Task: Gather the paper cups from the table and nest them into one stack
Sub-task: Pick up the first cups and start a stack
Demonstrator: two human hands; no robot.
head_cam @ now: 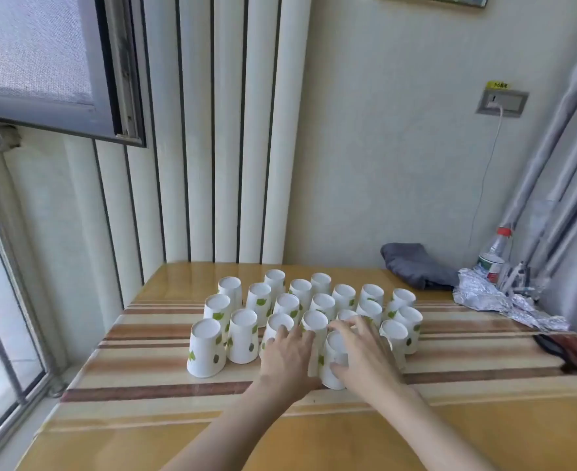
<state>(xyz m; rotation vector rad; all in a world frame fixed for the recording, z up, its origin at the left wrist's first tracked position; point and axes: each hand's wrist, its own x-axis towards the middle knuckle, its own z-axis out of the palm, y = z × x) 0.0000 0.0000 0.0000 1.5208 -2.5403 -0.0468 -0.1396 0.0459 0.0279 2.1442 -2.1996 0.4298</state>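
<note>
Both hands (288, 360) (365, 355) outstretched, fingers (339, 370) around front paper cup (333, 365)

Looks like you're in a lived-in room at home, not a lab or shop.

You've got a striped wooden table (151, 338) pushed into a corner by a barred window (1, 300), grey curtains (565, 171), a charger cable (486, 185) plugged into a wall socket (502, 103), a water bottle (494, 254), crumpled foil (504, 299) and folded grey cloth (412, 265) lying around.
</note>
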